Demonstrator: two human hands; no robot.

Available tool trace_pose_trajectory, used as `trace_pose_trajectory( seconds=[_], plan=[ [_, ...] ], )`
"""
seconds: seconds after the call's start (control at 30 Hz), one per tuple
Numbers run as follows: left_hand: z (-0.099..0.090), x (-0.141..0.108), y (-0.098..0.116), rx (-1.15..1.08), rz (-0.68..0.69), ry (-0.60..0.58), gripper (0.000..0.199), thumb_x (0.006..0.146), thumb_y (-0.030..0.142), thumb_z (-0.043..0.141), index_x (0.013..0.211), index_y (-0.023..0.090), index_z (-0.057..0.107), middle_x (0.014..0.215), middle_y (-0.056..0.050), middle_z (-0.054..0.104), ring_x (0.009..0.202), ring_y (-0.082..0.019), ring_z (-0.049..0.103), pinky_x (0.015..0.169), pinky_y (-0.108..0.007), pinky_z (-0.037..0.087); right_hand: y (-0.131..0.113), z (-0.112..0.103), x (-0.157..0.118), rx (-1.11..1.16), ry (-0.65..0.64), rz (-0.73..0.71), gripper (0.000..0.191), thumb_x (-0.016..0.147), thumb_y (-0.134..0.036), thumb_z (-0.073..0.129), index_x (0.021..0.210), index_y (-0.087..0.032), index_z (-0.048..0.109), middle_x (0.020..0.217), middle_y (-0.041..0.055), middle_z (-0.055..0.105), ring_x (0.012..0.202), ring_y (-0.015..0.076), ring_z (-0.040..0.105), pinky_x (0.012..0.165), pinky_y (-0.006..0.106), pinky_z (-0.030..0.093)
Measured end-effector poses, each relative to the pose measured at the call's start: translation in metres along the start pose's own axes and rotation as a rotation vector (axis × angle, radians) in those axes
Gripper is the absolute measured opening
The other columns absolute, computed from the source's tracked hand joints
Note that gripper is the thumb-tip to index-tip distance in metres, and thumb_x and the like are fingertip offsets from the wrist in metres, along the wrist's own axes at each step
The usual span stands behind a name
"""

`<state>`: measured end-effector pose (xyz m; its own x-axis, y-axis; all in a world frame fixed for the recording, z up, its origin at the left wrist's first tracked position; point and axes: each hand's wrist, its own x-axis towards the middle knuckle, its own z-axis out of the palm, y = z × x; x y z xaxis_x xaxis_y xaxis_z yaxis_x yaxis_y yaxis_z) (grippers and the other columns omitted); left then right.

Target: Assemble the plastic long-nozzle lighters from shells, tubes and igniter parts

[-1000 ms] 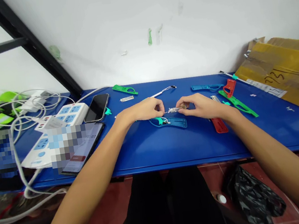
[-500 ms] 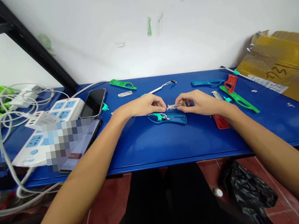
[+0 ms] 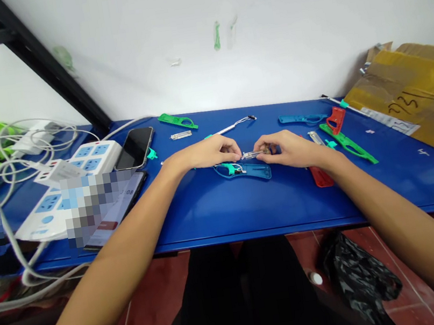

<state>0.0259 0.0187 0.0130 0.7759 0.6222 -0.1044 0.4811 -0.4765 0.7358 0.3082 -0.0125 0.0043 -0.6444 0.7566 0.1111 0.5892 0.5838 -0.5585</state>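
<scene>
My right hand (image 3: 288, 147) pinches a small clear plastic part (image 3: 252, 154) with metal-looking bits, held roughly level. At the left end of that part, the fingertips of my left hand (image 3: 219, 150) are pressed together; what they grip, if anything, is too small to make out. Just below both hands, a blue plastic shell (image 3: 258, 171) lies on the table with a teal piece (image 3: 232, 169) and white wires in it. Beside my right wrist lie a red shell (image 3: 321, 177), partly hidden by the arm, and another clear part (image 3: 316, 138).
Green shells (image 3: 348, 144), a blue shell (image 3: 301, 119) and a red piece (image 3: 336, 120) lie right on the blue table (image 3: 249, 214). A cardboard box (image 3: 414, 95) stands at far right. Left are a power strip (image 3: 94, 156), cables and phones (image 3: 135, 147). A wired stick (image 3: 224, 130) lies behind my hands.
The view has shifted very slightly. Both hands keep nearly the same place and grip around the clear plastic part.
</scene>
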Motion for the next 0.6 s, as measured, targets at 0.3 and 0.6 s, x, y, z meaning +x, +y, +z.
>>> trace_pose_trajectory(
  seconds=[0.3,0.6],
  plan=[
    [0.0010,0.0008,-0.0031,0.004,-0.019,0.021,0.030,0.094,0.041,0.067,0.104,0.016,0.081,0.102,-0.010,0.079,0.088,-0.019,0.068,0.077,-0.031,0.046,-0.0020,0.0020,-0.0005,0.004,0.031,-0.021,0.030,0.098,-0.048,0.068,0.106,-0.020,0.077,0.091,0.0053,0.079,0.076,0.0187,0.066,0.075,0.032,0.048],
    [0.0031,0.0029,-0.0062,-0.091,-0.009,0.076,0.023,0.090,0.037,0.076,0.093,0.015,0.083,0.087,-0.007,0.077,0.078,-0.016,0.064,0.074,-0.032,0.047,0.0009,0.0048,0.0013,-0.037,0.072,-0.089,0.027,0.099,-0.046,0.069,0.106,-0.021,0.077,0.086,0.0035,0.075,0.073,0.0183,0.063,0.072,0.031,0.046]
  ],
)
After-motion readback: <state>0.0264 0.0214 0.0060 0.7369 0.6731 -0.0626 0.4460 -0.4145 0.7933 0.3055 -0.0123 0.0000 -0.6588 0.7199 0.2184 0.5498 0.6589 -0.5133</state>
